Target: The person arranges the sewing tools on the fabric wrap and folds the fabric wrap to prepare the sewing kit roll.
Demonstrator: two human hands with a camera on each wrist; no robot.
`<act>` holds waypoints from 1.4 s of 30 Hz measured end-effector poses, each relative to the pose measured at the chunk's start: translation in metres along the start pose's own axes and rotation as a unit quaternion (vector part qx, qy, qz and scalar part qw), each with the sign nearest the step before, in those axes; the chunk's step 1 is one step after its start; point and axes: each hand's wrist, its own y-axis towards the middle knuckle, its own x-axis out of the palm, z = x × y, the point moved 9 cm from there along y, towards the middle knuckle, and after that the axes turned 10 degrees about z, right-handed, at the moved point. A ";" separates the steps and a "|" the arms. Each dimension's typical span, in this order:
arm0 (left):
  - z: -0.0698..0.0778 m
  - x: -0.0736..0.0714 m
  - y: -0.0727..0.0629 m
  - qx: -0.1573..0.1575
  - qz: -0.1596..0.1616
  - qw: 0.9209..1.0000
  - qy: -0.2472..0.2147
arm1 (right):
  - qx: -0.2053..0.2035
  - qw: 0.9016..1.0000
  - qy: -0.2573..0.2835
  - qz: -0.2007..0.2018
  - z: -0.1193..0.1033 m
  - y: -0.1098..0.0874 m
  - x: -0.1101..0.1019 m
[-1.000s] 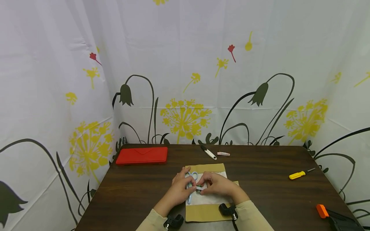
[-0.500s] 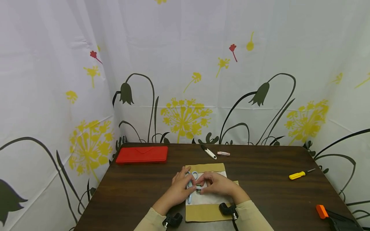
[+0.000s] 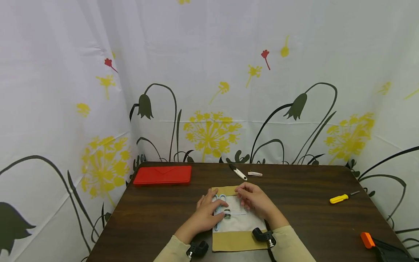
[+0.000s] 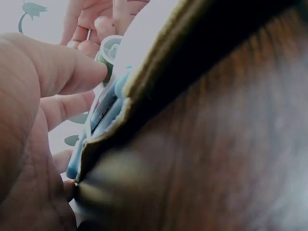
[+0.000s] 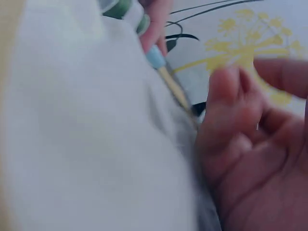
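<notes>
A small spool of dark green thread (image 3: 227, 216), with a white band across it, lies on the pale inside of an opened tan cloth case (image 3: 240, 241). Left of it is a pair of scissors with light blue handles (image 3: 223, 197), partly hidden by my left hand (image 3: 207, 214). That hand's fingers are spread over the case's left side, and in the left wrist view a fingertip touches the spool (image 4: 103, 67). Above the upper right of the case, apart from the spool, is my right hand (image 3: 257, 203). Its fingers bend loosely, with nothing plainly seen between them.
Along the back of the dark wooden table (image 3: 157, 218) lie a red case (image 3: 162, 175), a white tool with a black end (image 3: 239, 172) and a pale nail clipper (image 3: 255, 174). At right are a yellow screwdriver (image 3: 340, 198) and a black-and-orange tool (image 3: 368, 241).
My right hand has let go of the spool and moved up and to the right. The left hand stays beside the spool, and the spool is more exposed.
</notes>
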 end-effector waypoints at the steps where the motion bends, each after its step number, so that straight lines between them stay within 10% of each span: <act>1: 0.001 0.001 0.000 0.001 0.001 1.000 -0.002 | -0.001 1.000 -0.013 0.024 -0.001 0.001 -0.007; 10: -0.010 0.009 0.000 0.034 0.022 0.999 -0.028 | -0.002 0.973 -0.126 0.193 -0.035 0.006 -0.060; 18: -0.005 0.006 0.000 0.024 0.013 0.999 -0.037 | -0.031 0.886 -0.390 0.249 -0.070 0.020 -0.087; 26: 0.003 0.002 0.000 -0.013 -0.004 1.000 -0.022 | -0.015 0.865 -0.463 0.192 -0.059 0.044 -0.080; 35: -0.007 0.008 0.001 -0.008 -0.013 1.000 -0.008 | -0.004 0.836 -0.505 0.215 -0.047 0.047 -0.081; 42: -0.002 0.005 0.000 -0.013 -0.008 1.000 0.014 | -0.006 0.835 -0.508 0.212 -0.041 0.048 -0.079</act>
